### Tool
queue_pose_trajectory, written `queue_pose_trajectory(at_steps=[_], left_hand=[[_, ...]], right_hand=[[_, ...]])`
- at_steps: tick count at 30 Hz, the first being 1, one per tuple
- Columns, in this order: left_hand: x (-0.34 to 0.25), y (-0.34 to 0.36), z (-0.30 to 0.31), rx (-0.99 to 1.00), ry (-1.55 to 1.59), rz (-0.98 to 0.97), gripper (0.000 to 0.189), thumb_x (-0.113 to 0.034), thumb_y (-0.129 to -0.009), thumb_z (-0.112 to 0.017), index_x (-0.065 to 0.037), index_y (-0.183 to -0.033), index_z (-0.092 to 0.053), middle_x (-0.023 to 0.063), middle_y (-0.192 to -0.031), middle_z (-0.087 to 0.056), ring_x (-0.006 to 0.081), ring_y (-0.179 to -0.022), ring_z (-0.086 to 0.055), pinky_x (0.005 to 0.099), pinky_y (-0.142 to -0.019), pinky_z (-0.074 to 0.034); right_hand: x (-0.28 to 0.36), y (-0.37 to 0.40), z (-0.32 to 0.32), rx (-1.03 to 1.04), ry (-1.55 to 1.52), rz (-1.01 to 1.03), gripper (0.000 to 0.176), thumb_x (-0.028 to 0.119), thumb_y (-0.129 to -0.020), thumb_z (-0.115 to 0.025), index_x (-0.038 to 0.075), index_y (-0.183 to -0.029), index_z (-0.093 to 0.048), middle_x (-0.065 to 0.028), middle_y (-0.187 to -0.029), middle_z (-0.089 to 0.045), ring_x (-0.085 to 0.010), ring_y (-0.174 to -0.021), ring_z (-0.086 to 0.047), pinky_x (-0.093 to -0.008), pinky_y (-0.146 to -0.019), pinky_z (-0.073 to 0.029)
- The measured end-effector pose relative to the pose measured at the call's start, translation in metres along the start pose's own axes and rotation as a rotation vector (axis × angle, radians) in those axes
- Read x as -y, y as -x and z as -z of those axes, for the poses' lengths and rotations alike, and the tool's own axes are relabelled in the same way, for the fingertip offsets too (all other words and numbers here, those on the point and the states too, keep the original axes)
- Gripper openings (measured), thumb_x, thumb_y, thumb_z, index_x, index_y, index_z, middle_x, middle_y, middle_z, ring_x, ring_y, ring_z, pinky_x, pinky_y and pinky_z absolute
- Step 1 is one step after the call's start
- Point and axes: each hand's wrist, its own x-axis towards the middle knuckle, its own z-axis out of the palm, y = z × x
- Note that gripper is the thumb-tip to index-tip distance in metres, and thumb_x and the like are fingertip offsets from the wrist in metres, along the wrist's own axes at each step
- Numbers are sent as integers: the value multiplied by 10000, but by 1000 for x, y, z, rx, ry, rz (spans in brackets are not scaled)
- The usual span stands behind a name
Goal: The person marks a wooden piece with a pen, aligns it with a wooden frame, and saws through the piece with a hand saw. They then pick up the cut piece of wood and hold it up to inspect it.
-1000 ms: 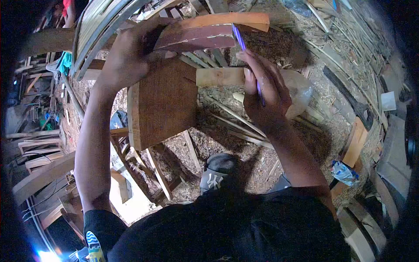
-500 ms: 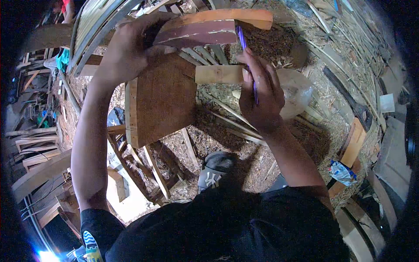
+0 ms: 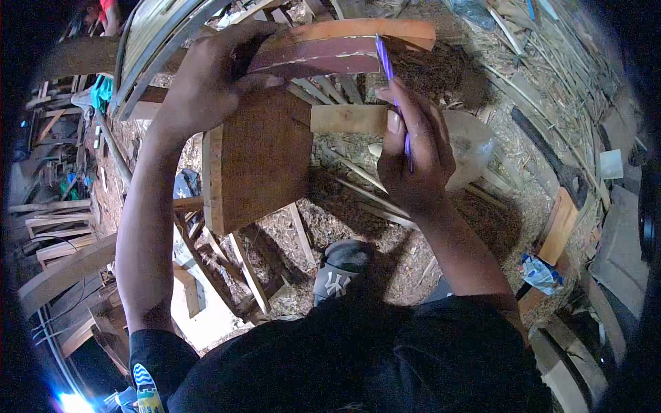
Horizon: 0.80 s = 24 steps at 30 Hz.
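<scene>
My left hand (image 3: 206,79) is closed round the left end of a dark red wooden piece (image 3: 323,56), which lies against an orange curved wooden piece (image 3: 406,31). In my right hand (image 3: 418,141) is a purple pen (image 3: 385,58), its upper tip touching the red piece's right end. Below the red piece stands a brown wooden block (image 3: 258,162) with a pale left edge. A short light wood piece (image 3: 348,118) reaches from beside the block to my right fingertips.
Wood strips and shavings cover the ground (image 3: 344,220). A shoe (image 3: 339,270) is at the lower middle. A clear plastic bag (image 3: 469,148), a blue-white wrapper (image 3: 540,273) and an orange board (image 3: 559,227) lie at the right. Part of another person (image 3: 110,15) shows at the upper left.
The wooden pieces and both hands appear slightly further right and lower in the view. The pen has kept its place at the red piece's right end, with its tip slightly higher.
</scene>
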Motion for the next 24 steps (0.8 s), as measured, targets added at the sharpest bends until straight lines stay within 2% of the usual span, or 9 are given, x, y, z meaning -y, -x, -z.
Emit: queue_pose_trajectory(at_steps=[2,4,6,8,10,12,16,19,24], left_hand=[[-1,0,0,6,-47,-3,565,-99,-791,-780,7,-1297,-553,142,-1255,-625,229,-1180,-582,367,-1019,-455],[2,0,0,-26,-54,-99,545,-111,-794,-780,6,-1282,-566,143,-1238,-635,228,-1165,-592,365,-1007,-460],[7,0,-2,-17,-7,-74,551,-109,-795,-779,4,-1288,-560,138,-1239,-635,225,-1167,-590,362,-1005,-460],[12,-1,-6,-8,38,-46,557,-107,-795,-779,2,-1294,-555,134,-1240,-634,223,-1168,-589,358,-1003,-461],[16,-2,-11,-159,-8,-169,566,-107,-746,-808,-40,-1264,-590,161,-1057,-709,250,-931,-705,357,-860,-529],[14,-1,-10,-137,16,-141,566,-104,-750,-806,-36,-1267,-587,158,-1058,-711,238,-937,-703,353,-858,-531],[13,-1,-14,-123,188,-106,545,-89,-763,-797,-19,-1261,-586,156,-1039,-716,191,-941,-695,336,-848,-536],[15,-2,-14,-152,160,-194,536,-81,-763,-796,-8,-1252,-587,150,-1015,-722,171,-921,-691,329,-830,-538],[11,-4,-7,-111,30,-168,534,-97,-763,-802,-17,-1247,-593,142,-987,-725,184,-889,-695,335,-815,-534]], right_hand=[[0,1,-1,-4,-9,-16,305,37,-953,-491,-22,-1233,-597,-158,-1042,-691,-291,-953,-670,-385,-874,-525],[-1,0,0,-7,-16,-29,302,35,-954,-491,-20,-1229,-601,-156,-1041,-692,-289,-948,-671,-383,-873,-526],[-5,-1,-1,-6,-19,19,357,31,-918,-544,17,-1274,-578,-192,-1060,-677,-340,-900,-672,-408,-796,-549],[-5,0,-2,-24,-55,4,326,22,-932,-521,3,-1250,-595,-170,-1024,-685,-307,-912,-673,-391,-819,-542],[-7,5,-5,-42,-92,-10,302,12,-946,-499,-10,-1225,-611,-148,-987,-693,-274,-923,-674,-373,-842,-535],[-15,18,-7,5,-12,-82,303,4,-945,-504,-4,-1228,-613,-144,-967,-693,-267,-898,-679,-370,-819,-540],[-15,19,0,-25,5,-14,293,11,-949,-506,0,-1217,-623,-144,-969,-693,-266,-874,-683,-372,-805,-542],[-8,3,7,-7,-5,-44,288,15,-950,-503,-8,-1211,-623,-149,-965,-693,-268,-870,-683,-374,-804,-542],[-6,-2,5,-29,16,34,280,20,-947,-500,-36,-1190,-626,-159,-954,-695,-263,-884,-683,-371,-808,-542]])
